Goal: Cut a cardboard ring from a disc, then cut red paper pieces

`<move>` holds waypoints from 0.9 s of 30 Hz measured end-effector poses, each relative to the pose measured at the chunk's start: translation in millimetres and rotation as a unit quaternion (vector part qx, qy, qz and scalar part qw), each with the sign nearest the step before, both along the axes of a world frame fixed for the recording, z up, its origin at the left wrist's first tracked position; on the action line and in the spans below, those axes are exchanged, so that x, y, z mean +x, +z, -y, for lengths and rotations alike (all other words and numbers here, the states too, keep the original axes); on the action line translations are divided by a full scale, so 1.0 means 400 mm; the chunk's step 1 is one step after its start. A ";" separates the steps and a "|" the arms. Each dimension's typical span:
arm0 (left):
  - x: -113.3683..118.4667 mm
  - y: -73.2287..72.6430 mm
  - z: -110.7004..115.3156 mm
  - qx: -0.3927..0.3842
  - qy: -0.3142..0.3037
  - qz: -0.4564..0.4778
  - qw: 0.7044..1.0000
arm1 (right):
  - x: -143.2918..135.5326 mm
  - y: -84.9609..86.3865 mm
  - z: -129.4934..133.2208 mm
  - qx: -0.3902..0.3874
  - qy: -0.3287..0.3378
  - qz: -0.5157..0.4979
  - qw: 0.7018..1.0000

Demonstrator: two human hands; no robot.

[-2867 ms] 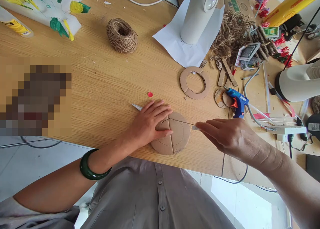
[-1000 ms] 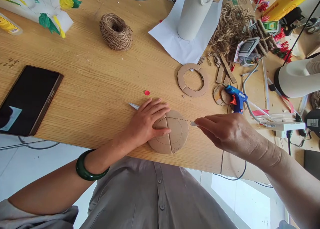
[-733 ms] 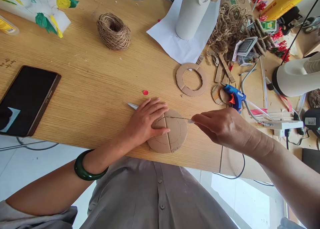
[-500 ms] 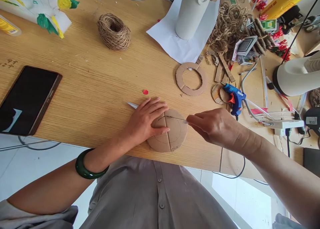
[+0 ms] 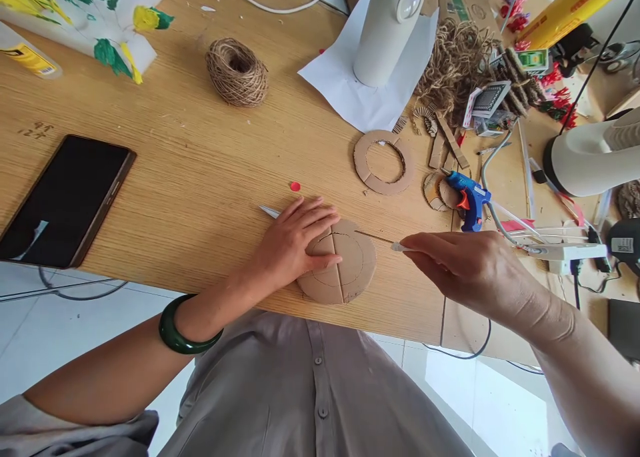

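A round cardboard disc (image 5: 356,280) lies near the table's front edge, with a circle drawn on it and a crease across it. My left hand (image 5: 295,240) rests flat on its left side, fingers stretched out. A pale pointed blade tip (image 5: 269,211) pokes out from beneath that hand; the rest of it is hidden. To the right of the disc, my right hand (image 5: 450,260) pinches a thin dark rod-like tool (image 5: 375,236) with a whitish part at the fingers. The tool's far end reaches over the disc's upper right edge; I cannot tell if it touches.
Behind the disc lie a cardboard ring (image 5: 361,158) and a red dot (image 5: 295,186). A blue glue gun (image 5: 470,200) sits beyond my right hand. Farther back are a twine ball (image 5: 237,72) and a white bottle (image 5: 380,40) on paper. A phone (image 5: 65,200) lies left.
My right hand has moved right, away from the disc, drawing the thin tool with it so more of its length shows off the disc. My left hand stays on the disc.
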State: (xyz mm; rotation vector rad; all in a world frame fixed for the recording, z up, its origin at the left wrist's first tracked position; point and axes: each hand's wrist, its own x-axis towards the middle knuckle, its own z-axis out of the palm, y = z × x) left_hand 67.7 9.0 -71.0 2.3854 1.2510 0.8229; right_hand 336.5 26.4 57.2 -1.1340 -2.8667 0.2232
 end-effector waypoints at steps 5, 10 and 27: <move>-0.001 -0.003 0.000 -0.003 0.000 0.008 1.000 | -0.005 -0.028 0.015 0.010 0.013 0.000 1.000; -0.002 -0.005 -0.001 0.004 -0.001 0.008 1.000 | -0.008 -0.030 0.010 0.008 0.018 -0.004 1.000; -0.002 -0.003 0.000 -0.009 -0.001 0.014 1.000 | -0.007 -0.024 0.020 0.000 0.006 -0.002 1.000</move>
